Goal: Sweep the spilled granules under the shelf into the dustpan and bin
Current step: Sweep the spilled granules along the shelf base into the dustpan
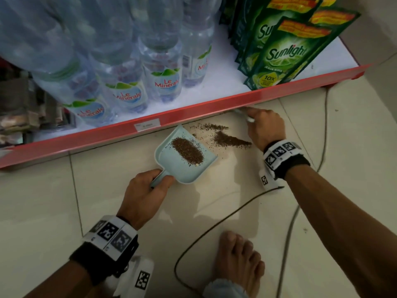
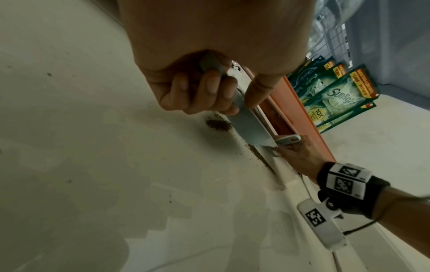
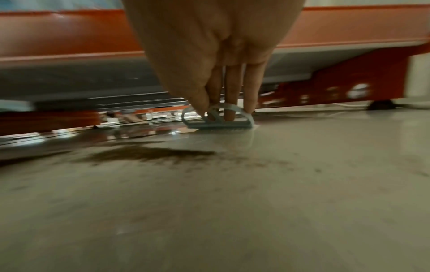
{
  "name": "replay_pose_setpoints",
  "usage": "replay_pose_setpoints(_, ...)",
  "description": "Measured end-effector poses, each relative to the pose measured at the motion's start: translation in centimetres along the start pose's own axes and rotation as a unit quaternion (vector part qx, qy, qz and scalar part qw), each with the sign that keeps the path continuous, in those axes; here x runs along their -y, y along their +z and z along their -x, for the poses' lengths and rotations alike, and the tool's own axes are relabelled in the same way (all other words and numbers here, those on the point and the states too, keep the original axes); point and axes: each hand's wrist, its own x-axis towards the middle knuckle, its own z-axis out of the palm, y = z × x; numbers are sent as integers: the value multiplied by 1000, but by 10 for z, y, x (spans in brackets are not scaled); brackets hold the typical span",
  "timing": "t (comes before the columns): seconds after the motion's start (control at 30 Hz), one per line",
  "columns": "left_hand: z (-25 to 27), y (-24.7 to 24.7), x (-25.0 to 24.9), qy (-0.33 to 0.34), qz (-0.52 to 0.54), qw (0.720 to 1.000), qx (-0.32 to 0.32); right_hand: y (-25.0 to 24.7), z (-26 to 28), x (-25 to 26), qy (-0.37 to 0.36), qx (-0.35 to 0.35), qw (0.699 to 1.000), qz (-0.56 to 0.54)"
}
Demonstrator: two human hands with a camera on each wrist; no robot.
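Note:
A pale blue dustpan [image 1: 171,164] lies on the tiled floor beside the red shelf edge [image 1: 193,114], with a strip of brown granules [image 1: 188,151] inside it. My left hand [image 1: 148,186] grips its handle [image 2: 210,64]. To the right of the pan, more granules [image 1: 231,139] lie in a streak on the floor [image 3: 149,153]. My right hand [image 1: 265,127] holds a small pale brush [image 3: 217,119] at the gap under the shelf, its bristles on the floor, with fingers [image 3: 231,95] over its looped handle.
Water bottles [image 1: 165,67] and green Sunlight pouches [image 1: 285,52] stand on the shelf above. A dark cable [image 1: 227,216] loops across the tiles near my bare foot [image 1: 238,261]. A shelf foot [image 3: 381,104] stands at the right under the shelf.

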Motion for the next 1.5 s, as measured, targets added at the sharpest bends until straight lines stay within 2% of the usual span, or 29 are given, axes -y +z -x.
replay_pose_setpoints(0.1, -4, 1, 1, 3, 2, 1000, 4, -1, 23, 21, -121, 45, 989, -72)
replay_pose_setpoints(0.2, -4, 0, 3, 11, 5, 1000, 9, -10, 36, 24, -145, 26, 982, -114)
replay_pose_setpoints(0.27, -4, -1, 5, 23, 1, 1000, 12, -15, 35, 14, -108, -27, 990, -86)
replay_pose_setpoints(0.37, -6, -3, 10, 20, 4, 1000, 22, -17, 19, -9, 20, -66, 998, 4)
replay_pose_setpoints(0.47, -6, -5, 12, 18, 8, 999, 28, -13, -2, -21, 147, -18, 989, 31)
replay_pose_setpoints(0.53, -4, -6, 13, 19, 6, 999, 26, -7, -10, -14, 154, 9, 988, 4)
replay_pose_setpoints(0.6, -3, -7, 13, 20, 0, 999, 26, 1, -11, 5, 91, 23, 995, -35)
replay_pose_setpoints(0.67, -1, -9, 13, 18, 9, 1000, 24, 5, -4, 29, -11, 54, 995, -84)
replay_pose_setpoints(0.77, 1, -13, 15, 10, 20, 1000, 14, 4, 12, 52, -156, 88, 976, -126)
replay_pose_setpoints(0.83, 5, -17, 17, 11, 8, 1000, 6, -2, 22, 53, -191, 93, 968, -137)
replay_pose_setpoints(0.93, 11, -22, 21, 18, -5, 1000, 2, -13, 32, 39, -153, 35, 975, -158)
replay_pose_setpoints(1.03, 11, -25, 26, 7, 5, 1000, -1, -15, 28, 25, -40, -51, 992, -110)
replay_pose_setpoints(1.1, 11, -26, 27, 2, 18, 1000, 5, -7, 15, 26, 34, -55, 995, -76)
replay_pose_setpoints(1.17, 13, -27, 28, -1, 21, 1000, 13, 5, -1, 36, 53, -29, 995, -76)
replay_pose_setpoints(1.33, 16, -28, 31, -10, 13, 1000, 10, 25, -4, 71, -77, 45, 985, -145)
replay_pose_setpoints(1.43, 19, -31, 36, -18, 23, 1000, 8, 19, 12, 77, -212, 97, 962, -145)
replay_pose_setpoints(1.5, 22, -33, 38, -16, 30, 999, 7, 9, 18, 71, -267, 130, 944, -142)
